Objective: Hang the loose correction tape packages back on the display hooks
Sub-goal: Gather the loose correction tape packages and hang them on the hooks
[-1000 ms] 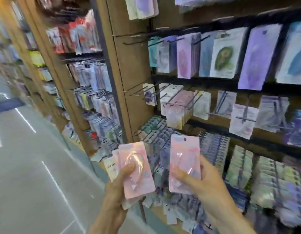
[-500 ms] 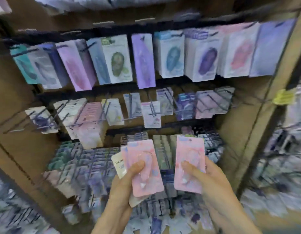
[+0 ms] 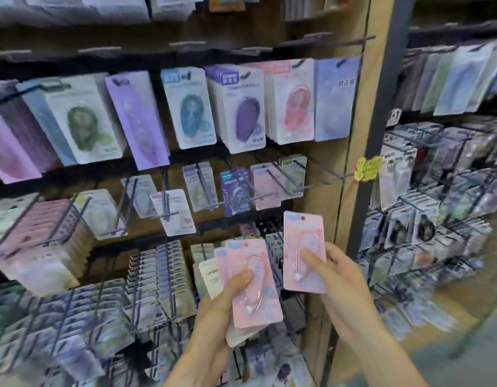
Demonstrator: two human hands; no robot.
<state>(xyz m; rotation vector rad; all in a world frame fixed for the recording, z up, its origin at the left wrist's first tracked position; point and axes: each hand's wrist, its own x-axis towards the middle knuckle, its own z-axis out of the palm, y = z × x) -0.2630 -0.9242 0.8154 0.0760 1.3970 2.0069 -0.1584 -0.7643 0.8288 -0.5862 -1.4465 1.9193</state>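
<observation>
My left hand [image 3: 219, 308] grips a small stack of correction tape packages [image 3: 251, 286], a pink one in front with a white one fanned out behind it. My right hand [image 3: 336, 277] holds a single pink correction tape package [image 3: 304, 241] upright, thumb on its blister, hang hole at the top. Both are held low in front of the display. Just above them, the middle row of display hooks [image 3: 283, 177] carries a few packages, and a similar pink package [image 3: 266, 188] hangs there. Bare hooks [image 3: 322, 170] stick out at that row's right end.
Rows of hanging packages fill the wooden board: a top row [image 3: 239, 107] of larger cards, dense low racks [image 3: 158, 275] at the left. A dark metal post [image 3: 381, 121] and wooden side panel [image 3: 350, 177] divide this bay from another rack [image 3: 437, 205] on the right.
The view has swung right, from the aisle and the bay's left edge to its right side. Both hands keep their packages; the right one has lifted its package slightly.
</observation>
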